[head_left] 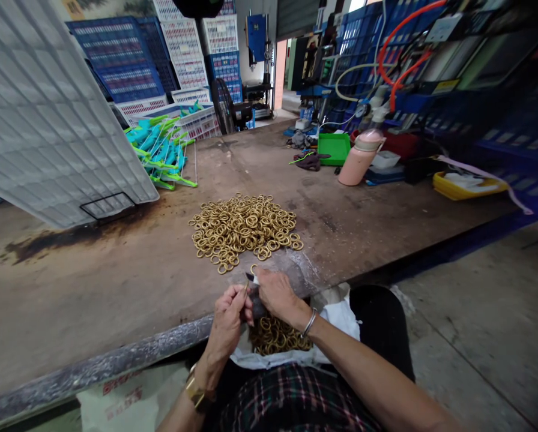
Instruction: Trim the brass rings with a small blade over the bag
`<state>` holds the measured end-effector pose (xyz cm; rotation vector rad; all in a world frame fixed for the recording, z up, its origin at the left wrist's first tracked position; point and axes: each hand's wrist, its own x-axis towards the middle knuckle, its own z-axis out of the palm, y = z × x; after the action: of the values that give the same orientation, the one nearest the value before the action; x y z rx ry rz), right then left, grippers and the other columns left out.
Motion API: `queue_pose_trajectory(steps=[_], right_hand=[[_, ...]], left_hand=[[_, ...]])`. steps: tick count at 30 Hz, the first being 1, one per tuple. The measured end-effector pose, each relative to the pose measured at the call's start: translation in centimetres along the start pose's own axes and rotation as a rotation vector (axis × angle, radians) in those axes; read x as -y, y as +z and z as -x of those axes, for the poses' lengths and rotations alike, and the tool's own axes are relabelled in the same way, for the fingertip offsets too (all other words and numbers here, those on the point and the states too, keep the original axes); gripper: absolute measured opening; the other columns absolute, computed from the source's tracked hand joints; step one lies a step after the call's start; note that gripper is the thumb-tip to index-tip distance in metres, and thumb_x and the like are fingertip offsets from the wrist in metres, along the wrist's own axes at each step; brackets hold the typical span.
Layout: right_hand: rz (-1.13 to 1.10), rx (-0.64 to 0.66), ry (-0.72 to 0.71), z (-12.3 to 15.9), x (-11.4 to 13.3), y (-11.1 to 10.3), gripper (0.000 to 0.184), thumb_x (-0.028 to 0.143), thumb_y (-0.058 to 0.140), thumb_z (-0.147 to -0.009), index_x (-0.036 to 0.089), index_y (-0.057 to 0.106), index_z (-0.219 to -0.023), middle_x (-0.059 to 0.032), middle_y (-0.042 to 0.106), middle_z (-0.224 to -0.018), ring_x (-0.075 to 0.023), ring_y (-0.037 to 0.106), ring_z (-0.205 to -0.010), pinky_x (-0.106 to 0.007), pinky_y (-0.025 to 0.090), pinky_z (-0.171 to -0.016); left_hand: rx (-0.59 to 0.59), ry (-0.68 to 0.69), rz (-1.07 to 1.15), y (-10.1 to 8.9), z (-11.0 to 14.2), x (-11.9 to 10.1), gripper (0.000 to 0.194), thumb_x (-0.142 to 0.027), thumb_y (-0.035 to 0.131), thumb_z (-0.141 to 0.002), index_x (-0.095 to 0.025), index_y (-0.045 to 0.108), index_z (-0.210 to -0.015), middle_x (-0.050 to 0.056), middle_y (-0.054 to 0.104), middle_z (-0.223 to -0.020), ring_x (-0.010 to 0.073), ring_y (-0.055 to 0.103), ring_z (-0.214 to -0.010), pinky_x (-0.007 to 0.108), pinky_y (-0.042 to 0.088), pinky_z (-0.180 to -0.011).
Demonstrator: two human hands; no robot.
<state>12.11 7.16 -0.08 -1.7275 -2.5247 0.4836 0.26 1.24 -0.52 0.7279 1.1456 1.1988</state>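
Note:
My left hand (231,309) is closed, pinching a gold-coloured ring (246,287) seen nearly edge-on. Close against it, my right hand (278,294) grips a small dark-bladed tool (251,277), probably a knife; its handle is mostly hidden by the fingers. One loose ring (253,269) lies at the right fingertips. Just beyond both hands, a heap of gold-coloured rings (244,225) spreads over the worktable (129,282). Below the hands, a white sack (341,321) sits open in my lap, with many more rings (280,337) inside.
A large pale ribbed panel (57,120) leans at left, beside turquoise-and-green plastic pieces (165,150). Farther right stand a green tray (333,149), a pink bottle (361,157) and a yellow tray (465,187). Stacked crates (120,60) and a black fan (224,105) are behind.

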Motion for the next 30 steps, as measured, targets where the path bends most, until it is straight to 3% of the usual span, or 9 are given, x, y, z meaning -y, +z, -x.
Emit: queue_pose_trajectory(steps=[5,11,21,25,30], right_hand=[[0.021,-0.039,0.081,-1.0,-1.1,-0.3,0.022,0.015,0.034,-0.086,0.013,0.045,-0.105,-0.0124,0.065,-0.087,-0.0198,0.063,-0.078,-0.026,0.040,-0.064],[0.065,-0.074,0.064,-1.5,-0.6,0.1,0.029,0.034,0.040,-0.088,0.018,0.039,-0.111,-0.0104,0.064,-0.094,-0.0218,0.061,-0.083,-0.029,0.039,-0.067],[-0.020,-0.092,0.024,-1.9,-1.4,0.1,0.020,0.025,0.042,-0.084,0.017,0.045,-0.102,-0.0066,0.065,-0.085,-0.0181,0.061,-0.076,-0.025,0.034,-0.062],[-0.282,-0.150,0.036,-1.9,-1.6,-0.1,0.012,0.022,0.041,-0.082,0.018,0.049,-0.091,-0.0022,0.061,-0.076,-0.0137,0.055,-0.068,-0.022,0.032,-0.059],[-0.821,-0.207,0.080,-1.8,-0.8,-0.2,0.005,0.023,0.043,-0.075,0.019,0.045,-0.073,0.0046,0.050,-0.060,-0.0100,0.047,-0.056,-0.019,0.035,-0.054]], left_hand=[[0.052,-0.125,0.173,-0.3,1.0,-0.4,0.026,-0.038,0.065,-0.070,-0.015,0.055,-0.075,-0.003,0.055,-0.058,0.0063,0.047,-0.043,0.019,0.041,-0.040],[-0.076,-0.185,0.365,-1.0,0.1,-0.2,0.025,-0.030,0.071,-0.063,-0.014,0.055,-0.072,0.004,0.065,-0.071,0.0149,0.063,-0.064,0.021,0.046,-0.047],[-0.026,-0.283,0.567,-1.0,-0.7,-1.4,0.015,-0.026,0.064,-0.065,-0.014,0.054,-0.068,-0.001,0.054,-0.057,0.0092,0.051,-0.048,0.019,0.036,-0.040],[-0.059,-0.235,0.502,-0.6,-1.0,-1.4,0.024,-0.032,0.066,-0.065,-0.014,0.049,-0.061,-0.001,0.054,-0.061,0.0090,0.051,-0.052,0.018,0.036,-0.042],[-0.134,-0.062,0.224,0.1,-1.3,-0.7,0.036,-0.041,0.070,-0.061,-0.018,0.053,-0.083,-0.005,0.054,-0.061,0.0075,0.049,-0.047,0.016,0.033,-0.038]])
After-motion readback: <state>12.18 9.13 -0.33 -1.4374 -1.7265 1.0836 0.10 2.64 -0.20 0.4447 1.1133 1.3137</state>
